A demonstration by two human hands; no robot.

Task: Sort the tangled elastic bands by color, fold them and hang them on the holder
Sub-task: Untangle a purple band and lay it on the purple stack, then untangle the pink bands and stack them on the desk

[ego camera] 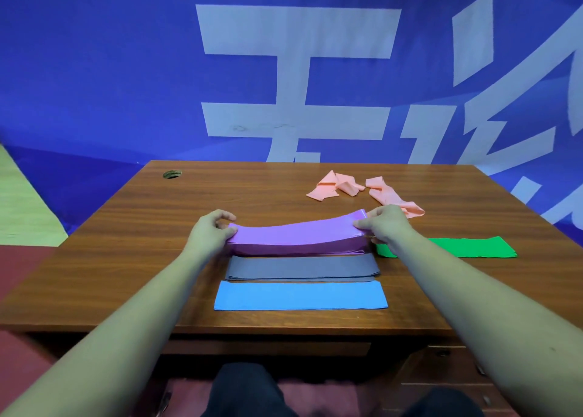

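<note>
A folded purple elastic band (296, 236) lies across the middle of the wooden desk (132, 246), its top layer lifted slightly. My left hand (209, 232) pinches its left end and my right hand (383, 224) pinches its right end. Nearer to me lie a flat grey band (301, 268) and, closest, a flat blue band (299, 295). A flat green band (467, 247) lies to the right, partly under my right wrist. Crumpled pink bands (362, 191) sit at the back right. No holder is in view.
A round cable hole (172, 174) is at the desk's back left corner. A blue banner with large white characters (296, 79) stands right behind the desk. Drawers (454, 382) sit under the desk on the right, and my knees show below the front edge.
</note>
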